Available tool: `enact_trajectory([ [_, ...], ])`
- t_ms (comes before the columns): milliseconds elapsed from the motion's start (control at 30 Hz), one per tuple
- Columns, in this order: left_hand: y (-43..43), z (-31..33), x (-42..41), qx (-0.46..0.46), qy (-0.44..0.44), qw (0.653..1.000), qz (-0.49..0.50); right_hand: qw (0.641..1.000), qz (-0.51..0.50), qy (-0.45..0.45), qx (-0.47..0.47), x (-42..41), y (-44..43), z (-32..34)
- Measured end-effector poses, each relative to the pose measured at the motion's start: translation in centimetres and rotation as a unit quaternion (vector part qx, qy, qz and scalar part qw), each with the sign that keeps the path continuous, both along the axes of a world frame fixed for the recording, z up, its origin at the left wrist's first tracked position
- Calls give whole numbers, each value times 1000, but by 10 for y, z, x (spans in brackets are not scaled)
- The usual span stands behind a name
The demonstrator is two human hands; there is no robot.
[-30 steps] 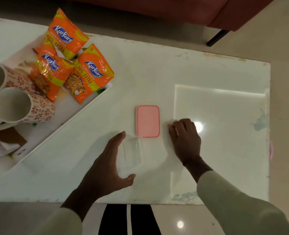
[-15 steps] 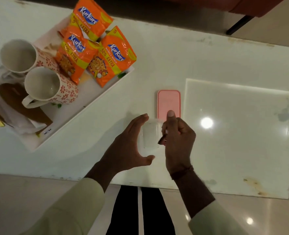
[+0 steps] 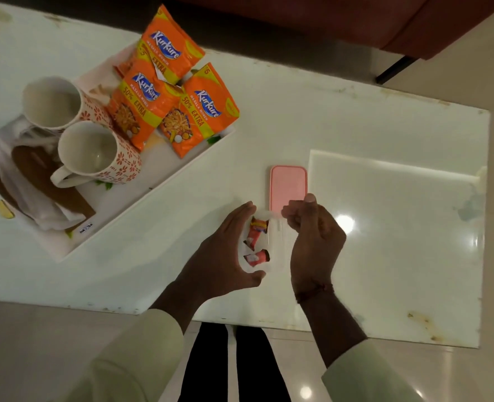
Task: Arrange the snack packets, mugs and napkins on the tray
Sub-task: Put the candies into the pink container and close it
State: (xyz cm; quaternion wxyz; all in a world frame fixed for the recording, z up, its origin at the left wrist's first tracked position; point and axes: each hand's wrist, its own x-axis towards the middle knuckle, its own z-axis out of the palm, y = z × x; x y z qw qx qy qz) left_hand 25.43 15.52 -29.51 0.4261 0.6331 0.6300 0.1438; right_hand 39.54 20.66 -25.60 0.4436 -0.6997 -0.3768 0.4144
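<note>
A white tray (image 3: 153,192) lies at the table's left. On it are three orange snack packets (image 3: 199,111), two flower-patterned mugs (image 3: 92,152) and white and brown napkins (image 3: 37,204) at its near end. Close to the front edge, my left hand (image 3: 219,256) cups a small clear container (image 3: 276,245) that holds two wrapped sweets (image 3: 257,233). My right hand (image 3: 312,236) hovers beside the container's right side with its fingers curled shut, and nothing shows in it. A pink lid (image 3: 287,187) lies flat just beyond both hands.
The white marble table (image 3: 298,111) has a glossy rectangular panel (image 3: 399,213) on its right half. A dark red sofa (image 3: 326,15) stands behind the far edge. My legs and the tiled floor are below the near edge.
The view has shifted left, bringing the whole tray in. My right hand came from the table to the container and drew back slightly. Wrapped sweets now show inside the container.
</note>
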Motion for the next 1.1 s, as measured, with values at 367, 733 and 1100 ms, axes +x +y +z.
enact_trajectory([
  [367,-4,3,-2,-23,-35,999,28,897,181,-309,-261,1,87,-32],
  [733,-9,-1,-2,-45,-45,997,44,928,224,-225,-193,12,68,-6],
  [1100,-14,-3,7,-42,-68,995,66,822,382,-368,-207,-21,-9,37],
])
